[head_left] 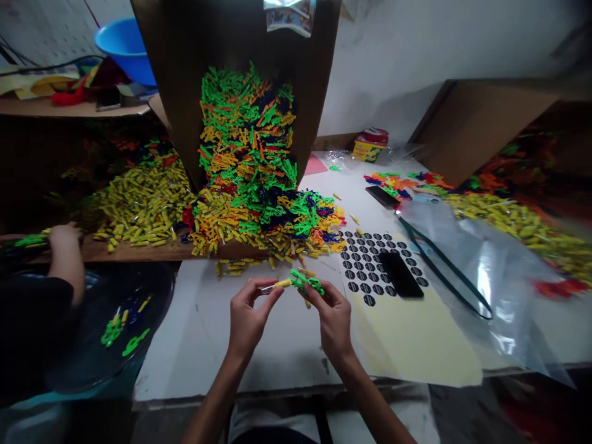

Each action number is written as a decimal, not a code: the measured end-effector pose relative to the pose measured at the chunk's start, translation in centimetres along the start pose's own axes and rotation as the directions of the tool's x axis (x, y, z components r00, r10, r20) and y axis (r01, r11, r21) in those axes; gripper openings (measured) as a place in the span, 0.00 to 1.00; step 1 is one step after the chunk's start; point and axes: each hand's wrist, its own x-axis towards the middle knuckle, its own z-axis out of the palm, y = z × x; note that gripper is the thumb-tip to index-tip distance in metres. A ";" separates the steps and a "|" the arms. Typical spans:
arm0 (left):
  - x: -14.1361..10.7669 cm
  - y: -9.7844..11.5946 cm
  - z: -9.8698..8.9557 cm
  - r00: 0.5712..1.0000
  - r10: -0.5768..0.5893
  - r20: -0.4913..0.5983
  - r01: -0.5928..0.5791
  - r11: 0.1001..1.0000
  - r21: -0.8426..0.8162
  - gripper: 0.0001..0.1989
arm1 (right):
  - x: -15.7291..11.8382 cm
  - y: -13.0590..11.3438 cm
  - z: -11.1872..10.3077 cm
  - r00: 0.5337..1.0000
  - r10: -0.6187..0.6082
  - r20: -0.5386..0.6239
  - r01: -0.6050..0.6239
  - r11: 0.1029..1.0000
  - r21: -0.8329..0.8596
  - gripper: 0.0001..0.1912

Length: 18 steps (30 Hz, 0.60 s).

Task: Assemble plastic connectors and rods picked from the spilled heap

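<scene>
- One yellow piece (pixel 282 283) is between the closed fingers of the left hand (pixel 247 316), above the bench (pixel 194 345).
- A green piece (pixel 308 282) is gripped by the fingers of the right hand (pixel 335 316), just beside the yellow piece.
- Beyond them, a coloured heap (pixel 250 160) lies partly in a box (pixel 314 74).
- On the right, a phone (pixel 401 275) lies on a sticker sheet (pixel 416 351).

The head camera looks forward and down over the nearby table (pixel 198 348).
</scene>
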 end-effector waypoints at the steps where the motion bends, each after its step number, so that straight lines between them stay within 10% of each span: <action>1: -0.1 0.1 0.1 1.000 -0.009 0.020 0.009 1.000 -0.017 0.10 | 0.0 0.0 0.0 1.000 -0.004 0.014 0.004 1.000 -0.010 0.11; 12: -0.8 -0.4 0.5 0.943 0.331 0.015 -0.327 0.920 0.215 0.04 | -1.0 0.0 0.5 0.993 -0.095 0.073 0.102 0.990 -0.095 0.09; 18: -0.8 -0.7 -0.1 0.953 0.302 0.006 -0.298 0.939 0.171 0.05 | -0.3 -0.7 -0.5 0.976 -0.104 0.193 0.132 0.981 -0.141 0.09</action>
